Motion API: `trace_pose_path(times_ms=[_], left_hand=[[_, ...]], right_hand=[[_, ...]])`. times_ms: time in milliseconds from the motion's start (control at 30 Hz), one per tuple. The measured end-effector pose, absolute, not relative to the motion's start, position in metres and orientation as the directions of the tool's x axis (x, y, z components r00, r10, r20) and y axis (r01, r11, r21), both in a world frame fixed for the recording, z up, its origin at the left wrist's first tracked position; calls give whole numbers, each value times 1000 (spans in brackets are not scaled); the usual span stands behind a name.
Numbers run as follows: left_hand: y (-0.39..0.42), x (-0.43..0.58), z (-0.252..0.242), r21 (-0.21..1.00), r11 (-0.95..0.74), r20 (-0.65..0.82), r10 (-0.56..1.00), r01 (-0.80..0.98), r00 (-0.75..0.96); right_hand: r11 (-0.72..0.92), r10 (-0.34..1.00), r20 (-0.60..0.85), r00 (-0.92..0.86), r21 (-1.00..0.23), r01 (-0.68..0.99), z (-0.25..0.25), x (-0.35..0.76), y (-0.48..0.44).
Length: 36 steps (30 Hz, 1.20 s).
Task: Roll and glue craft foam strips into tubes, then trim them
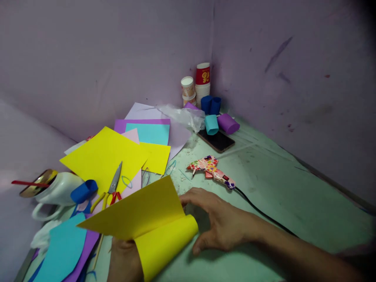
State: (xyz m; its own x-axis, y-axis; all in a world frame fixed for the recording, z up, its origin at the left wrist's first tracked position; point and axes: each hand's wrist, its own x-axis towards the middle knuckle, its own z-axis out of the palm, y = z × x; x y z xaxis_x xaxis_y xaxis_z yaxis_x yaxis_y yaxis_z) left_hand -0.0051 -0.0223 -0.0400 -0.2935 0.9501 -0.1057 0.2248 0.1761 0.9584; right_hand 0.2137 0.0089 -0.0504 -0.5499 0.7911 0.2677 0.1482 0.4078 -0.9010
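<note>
A bright yellow sheet (141, 211), which looks like craft foam or thick paper, is held up near the table's front edge. Its near part curls over into a loose roll. My left hand (125, 254) supports it from beneath and behind, with the fingers hidden by the sheet. My right hand (220, 221) is at the sheet's right end, thumb and fingers spread apart around the curled edge. Its fingertips reach the sheet's right edge; whether they press on it I cannot tell. Beyond the right hand lies a floral glue gun (211, 169) with a black cord.
Yellow-handled scissors (114, 182) lie on another yellow sheet (102, 156) at left. A white mug (60, 190) and blue offcuts stand nearby. At the back are a phone (219, 141), a plastic bag (185, 116), coloured rolled pieces (228, 123) and stacked paper cups (202, 92).
</note>
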Motion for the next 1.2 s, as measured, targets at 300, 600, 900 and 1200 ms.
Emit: trace_pose_path(times_ms=[300, 600, 900, 1200], left_hand=[[-21, 9, -8, 819, 83, -98, 995, 567, -5], [-18, 5, 7, 751, 3, -101, 989, 661, 111], [-18, -18, 13, 959, -50, -11, 977, 279, 212], [-20, -21, 10, 988, -15, 4, 997, 151, 74]], right_hand=[[362, 811, 242, -532, -922, 133, -63, 197, 4], [97, 929, 54, -367, -990, 100, -65, 190, 5], [150, 988, 123, -95, -917, 369, -74, 199, 9], [113, 979, 55, -196, -947, 300, -73, 193, -1]])
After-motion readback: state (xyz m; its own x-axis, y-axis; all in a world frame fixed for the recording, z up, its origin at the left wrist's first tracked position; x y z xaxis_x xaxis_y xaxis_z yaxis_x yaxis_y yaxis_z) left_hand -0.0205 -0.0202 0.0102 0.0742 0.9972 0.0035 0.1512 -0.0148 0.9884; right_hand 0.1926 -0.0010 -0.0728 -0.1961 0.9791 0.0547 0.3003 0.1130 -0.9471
